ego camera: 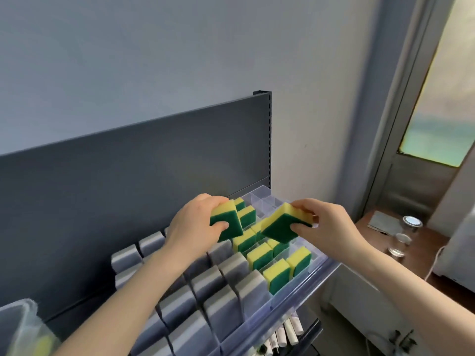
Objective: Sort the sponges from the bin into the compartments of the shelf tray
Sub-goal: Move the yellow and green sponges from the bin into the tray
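Observation:
My left hand (191, 226) grips a yellow and green sponge (227, 222) above the clear shelf tray (295, 286). My right hand (326, 224) holds a second yellow and green sponge (281, 226), tilted with its green side down, over the tray's right part. Several yellow and green sponges (276, 274) stand upright in the right compartments. Grey sponges (223, 307) fill the compartments to the left. The far right compartments (262, 201) hold nothing. A clear bin (18, 327) with something yellow inside shows at the bottom left corner.
A dark grey back panel (128, 188) rises behind the tray against a pale wall. To the right stands a wooden table (421, 242) with glass jars (411, 223). A lower shelf (288, 332) holds white tubes. A door (437, 111) is at far right.

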{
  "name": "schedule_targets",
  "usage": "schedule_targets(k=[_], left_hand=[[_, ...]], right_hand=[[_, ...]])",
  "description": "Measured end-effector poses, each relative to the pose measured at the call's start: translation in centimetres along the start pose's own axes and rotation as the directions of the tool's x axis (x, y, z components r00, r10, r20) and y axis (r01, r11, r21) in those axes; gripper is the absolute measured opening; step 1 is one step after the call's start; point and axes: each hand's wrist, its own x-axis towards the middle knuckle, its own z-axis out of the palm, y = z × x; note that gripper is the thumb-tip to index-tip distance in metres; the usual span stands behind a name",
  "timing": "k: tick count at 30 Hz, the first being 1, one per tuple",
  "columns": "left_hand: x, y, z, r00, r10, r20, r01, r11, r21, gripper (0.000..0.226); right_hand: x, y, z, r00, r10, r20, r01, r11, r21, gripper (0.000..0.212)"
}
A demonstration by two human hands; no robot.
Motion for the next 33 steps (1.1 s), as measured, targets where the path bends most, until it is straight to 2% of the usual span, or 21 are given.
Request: schedule_targets(k=[8, 16, 20, 27, 33], left_hand=[[7.0, -0.4, 2.8, 0.999, -0.005, -0.032, 0.004, 1.000, -0.028, 0.042], [11.7, -0.4, 5.2, 0.995, -0.082, -0.052, 0.083, 0.996, 0.017, 0.040], [13.9, 0.4, 7.2, 0.982, -0.157, -0.109, 0.164, 0.985, 0.054, 0.035], [16.5, 2.3, 10.3, 0.937, -0.319, -0.143, 0.339, 0.930, 0.143, 0.033], [18.9, 3.5, 13.0, 0.905, -0.406, -0.125, 0.423, 0.889, 0.173, 0.031]], right_hand=[[7.3, 3.7, -0.5, 0.999, -0.025, 0.023, 0.027, 0.998, -0.060, 0.036], [12.9, 8.7, 0.2, 0.996, -0.036, 0.081, 0.036, 0.999, 0.002, 0.036], [16.6, 11.7, 0.7, 0.987, -0.089, 0.132, 0.082, 0.995, 0.056, 0.036], [23.3, 15.9, 1.2, 0.926, -0.229, 0.301, 0.204, 0.972, 0.114, 0.037], [26.6, 18.8, 3.4, 0.868, -0.331, 0.370, 0.305, 0.944, 0.129, 0.040]])
